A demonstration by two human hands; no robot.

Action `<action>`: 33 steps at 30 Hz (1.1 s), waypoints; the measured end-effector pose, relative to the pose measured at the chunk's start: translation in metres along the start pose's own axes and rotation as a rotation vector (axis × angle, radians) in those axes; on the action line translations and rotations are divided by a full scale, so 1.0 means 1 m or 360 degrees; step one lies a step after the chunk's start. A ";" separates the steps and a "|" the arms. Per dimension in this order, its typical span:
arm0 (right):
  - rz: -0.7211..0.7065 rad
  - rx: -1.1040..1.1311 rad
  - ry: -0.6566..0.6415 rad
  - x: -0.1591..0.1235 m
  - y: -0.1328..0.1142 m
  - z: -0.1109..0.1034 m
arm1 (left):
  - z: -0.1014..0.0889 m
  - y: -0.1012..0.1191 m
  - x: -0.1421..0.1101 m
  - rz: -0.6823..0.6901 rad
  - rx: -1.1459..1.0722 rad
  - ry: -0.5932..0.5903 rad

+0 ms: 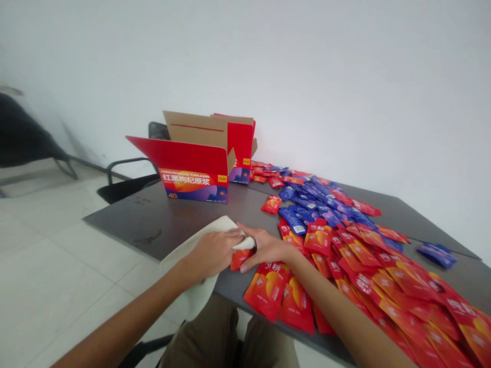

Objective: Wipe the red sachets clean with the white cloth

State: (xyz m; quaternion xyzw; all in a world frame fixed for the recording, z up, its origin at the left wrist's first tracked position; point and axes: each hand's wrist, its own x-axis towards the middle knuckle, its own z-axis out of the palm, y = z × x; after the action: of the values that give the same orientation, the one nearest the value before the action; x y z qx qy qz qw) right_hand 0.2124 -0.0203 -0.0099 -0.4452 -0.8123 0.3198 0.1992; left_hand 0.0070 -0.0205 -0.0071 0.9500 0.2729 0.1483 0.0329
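Note:
Near the front edge of the table, my left hand (pixel 217 253) is closed on a pale cream cloth (pixel 194 296), which hangs down over the edge. My right hand (pixel 264 248) meets it from the right, thumb and fingers curved round a small red pouch (pixel 238 259). A fold of the cloth lies against the pouch and my right fingers, so part of the pouch is hidden. Close by my right wrist, red pouches with an orange design (pixel 267 289) overlap along the table edge.
Blue pouches (pixel 326 202) lie heaped behind the red ones. A single red pouch (pixel 271 204) lies apart. Two red cartons with raised flaps, a near one (pixel 194 184) and a far one (pixel 241 145), stand on the dark table (pixel 180 217). Black chairs (pixel 128 188) stand at left.

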 end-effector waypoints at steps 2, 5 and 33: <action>0.0105 -0.0004 0.0000 0.000 0.000 0.000 | -0.001 -0.004 0.004 -0.0054 0.0017 0.0002; 0.0008 0.0027 -0.0028 0.000 -0.002 -0.001 | 0.001 0.003 0.000 0.0007 0.0028 -0.0011; -0.0111 0.0048 -0.0038 0.000 -0.003 -0.001 | 0.005 0.011 -0.007 0.0087 -0.0002 -0.0010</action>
State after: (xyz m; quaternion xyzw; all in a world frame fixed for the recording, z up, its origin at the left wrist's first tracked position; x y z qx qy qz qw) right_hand 0.2115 -0.0207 -0.0070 -0.4098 -0.8247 0.3301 0.2073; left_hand 0.0080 -0.0337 -0.0117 0.9576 0.2465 0.1463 0.0302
